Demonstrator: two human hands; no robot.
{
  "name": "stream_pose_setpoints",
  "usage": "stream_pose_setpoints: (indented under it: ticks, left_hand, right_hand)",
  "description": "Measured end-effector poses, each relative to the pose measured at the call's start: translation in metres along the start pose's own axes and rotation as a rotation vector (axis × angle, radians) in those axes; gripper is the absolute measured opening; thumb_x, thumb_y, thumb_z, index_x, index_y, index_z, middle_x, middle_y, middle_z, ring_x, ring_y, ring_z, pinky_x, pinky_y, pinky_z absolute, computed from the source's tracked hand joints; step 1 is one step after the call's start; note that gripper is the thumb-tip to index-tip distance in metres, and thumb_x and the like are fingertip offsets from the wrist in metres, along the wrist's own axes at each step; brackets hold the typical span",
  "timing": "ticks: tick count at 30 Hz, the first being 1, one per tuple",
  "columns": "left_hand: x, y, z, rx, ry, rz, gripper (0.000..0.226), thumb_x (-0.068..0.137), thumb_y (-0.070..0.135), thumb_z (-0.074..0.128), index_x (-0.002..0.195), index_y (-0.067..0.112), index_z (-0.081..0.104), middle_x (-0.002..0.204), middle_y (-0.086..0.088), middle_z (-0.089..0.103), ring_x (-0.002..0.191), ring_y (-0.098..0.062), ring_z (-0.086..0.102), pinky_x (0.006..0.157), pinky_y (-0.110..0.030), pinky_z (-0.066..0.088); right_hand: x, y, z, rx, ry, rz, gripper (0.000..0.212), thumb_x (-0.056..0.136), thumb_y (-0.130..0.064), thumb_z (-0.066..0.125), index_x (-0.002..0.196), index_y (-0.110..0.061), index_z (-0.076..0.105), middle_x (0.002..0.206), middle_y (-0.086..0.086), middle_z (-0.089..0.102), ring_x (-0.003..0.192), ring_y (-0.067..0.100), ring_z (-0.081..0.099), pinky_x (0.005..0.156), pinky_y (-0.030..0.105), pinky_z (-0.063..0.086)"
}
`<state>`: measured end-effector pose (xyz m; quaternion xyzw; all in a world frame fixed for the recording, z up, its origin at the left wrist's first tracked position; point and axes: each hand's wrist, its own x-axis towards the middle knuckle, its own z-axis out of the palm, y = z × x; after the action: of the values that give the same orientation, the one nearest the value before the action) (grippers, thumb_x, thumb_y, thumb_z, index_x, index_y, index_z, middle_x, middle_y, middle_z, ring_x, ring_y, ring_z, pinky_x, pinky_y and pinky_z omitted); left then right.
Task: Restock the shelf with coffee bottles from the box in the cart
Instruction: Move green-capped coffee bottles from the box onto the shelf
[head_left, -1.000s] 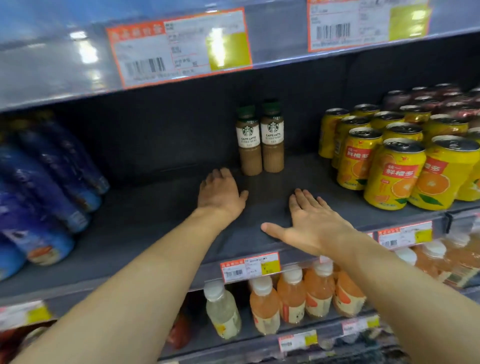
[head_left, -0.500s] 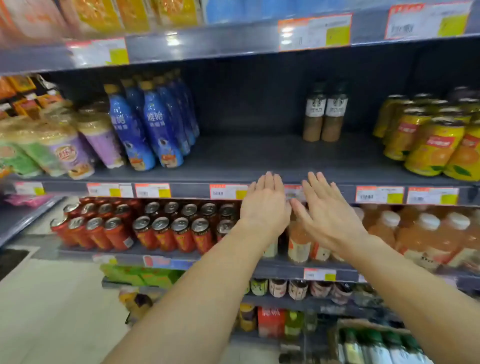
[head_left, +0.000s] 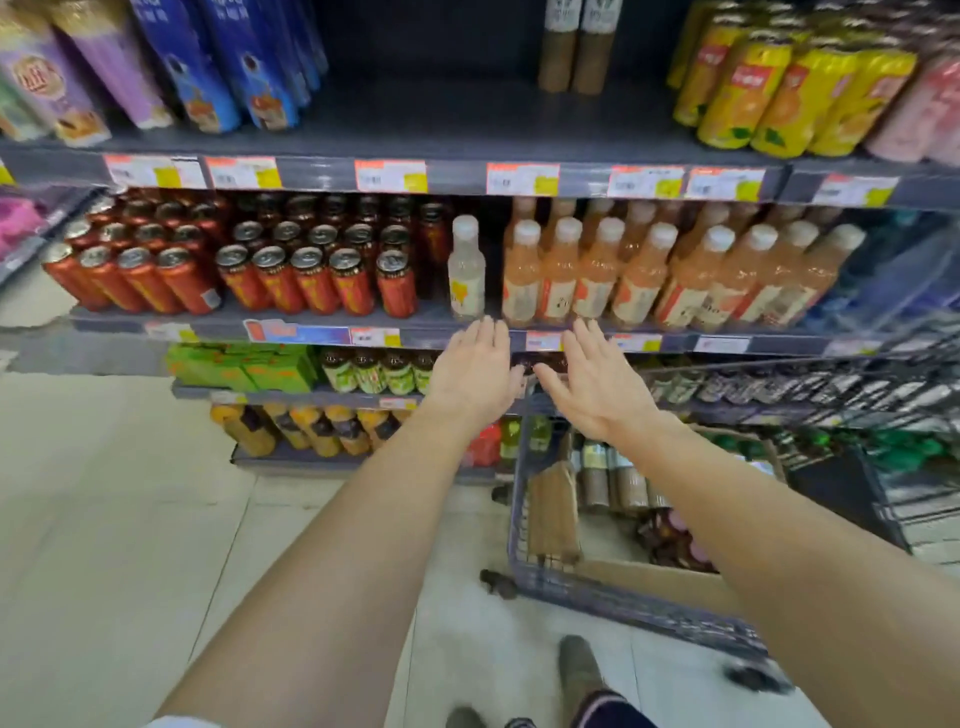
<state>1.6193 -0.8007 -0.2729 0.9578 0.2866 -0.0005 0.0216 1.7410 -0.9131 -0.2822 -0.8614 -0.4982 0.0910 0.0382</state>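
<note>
Hovering empty: L hand (head_left: 475, 371) & R hand (head_left: 597, 387), coffee bottles (head_left: 615, 480) below fingertips.

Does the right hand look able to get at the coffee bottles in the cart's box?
Probably yes. The right hand is open and empty above the cart, and the coffee bottles stand in the open-topped box with nothing covering them.

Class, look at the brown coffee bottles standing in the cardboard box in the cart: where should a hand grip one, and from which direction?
Grip a brown coffee bottle at its neck and cap, coming from above. The bottles stand upright and packed together inside the cardboard box, so their sides are walled in and only the tops look free. Both the left hand and right hand are open and empty.
</note>
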Motion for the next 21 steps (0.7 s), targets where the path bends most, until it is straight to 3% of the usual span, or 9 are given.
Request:
stream_pose_setpoints:
  ticks: [2,6,11,14,17,21]
  left_hand:
    - [0.002,0.016,0.013,0.022,-0.034,0.038,0.069,0.101,0.043,0.035,0.149,-0.003,0.019,0.154,-0.02,0.027,0.143,-0.03,0.025,0.116,-0.038,0.024]
    - [0.009,0.067,0.04,-0.006,-0.069,0.11,0.064,0.101,0.042,0.035,0.148,-0.001,0.023,0.152,-0.017,0.032,0.142,-0.027,0.029,0.115,-0.036,0.027]
    - [0.037,0.147,0.099,-0.085,-0.213,0.141,0.067,0.103,0.043,0.03,0.153,0.004,0.012,0.16,-0.012,0.015,0.148,-0.024,0.016,0.118,-0.035,0.022]
    - [0.053,0.19,0.144,-0.135,-0.312,0.116,0.063,0.102,0.042,0.03,0.151,0.005,0.018,0.158,-0.011,0.022,0.145,-0.024,0.022,0.115,-0.035,0.026]
    - [0.071,0.223,0.19,-0.2,-0.425,0.029,0.063,0.101,0.043,0.033,0.151,0.007,0.019,0.158,-0.009,0.021,0.144,-0.025,0.024,0.115,-0.037,0.028]
    - [0.102,0.25,0.246,-0.268,-0.527,-0.043,0.064,0.101,0.044,0.032,0.152,0.008,0.018,0.16,-0.007,0.019,0.146,-0.024,0.021,0.114,-0.037,0.027]
  right_hand:
    - [-0.012,0.017,0.015,0.036,-0.047,0.049,0.078,0.099,-0.058,0.019,0.154,-0.003,0.012,0.162,0.012,0.002,0.15,0.024,-0.002,0.121,0.041,0.007]
    - [-0.038,0.07,0.053,0.09,-0.157,0.171,0.078,0.099,-0.059,0.019,0.154,-0.004,0.013,0.162,0.012,0.005,0.15,0.024,0.0,0.121,0.039,0.006]
    - [-0.065,0.159,0.095,0.118,-0.31,0.278,0.074,0.102,-0.055,0.018,0.153,-0.003,0.011,0.162,0.015,0.005,0.15,0.026,0.0,0.121,0.037,0.005]
    - [-0.07,0.205,0.121,0.138,-0.352,0.284,0.067,0.103,-0.048,0.02,0.15,0.0,0.022,0.158,0.02,0.017,0.147,0.032,0.01,0.12,0.04,0.009]
    - [-0.069,0.244,0.147,0.222,-0.424,0.347,0.069,0.101,-0.052,0.024,0.146,0.0,0.029,0.154,0.018,0.027,0.145,0.03,0.018,0.117,0.041,0.017]
    - [-0.048,0.293,0.182,0.276,-0.476,0.417,0.056,0.101,-0.047,0.034,0.135,-0.003,0.04,0.14,0.015,0.042,0.131,0.029,0.034,0.108,0.041,0.03]
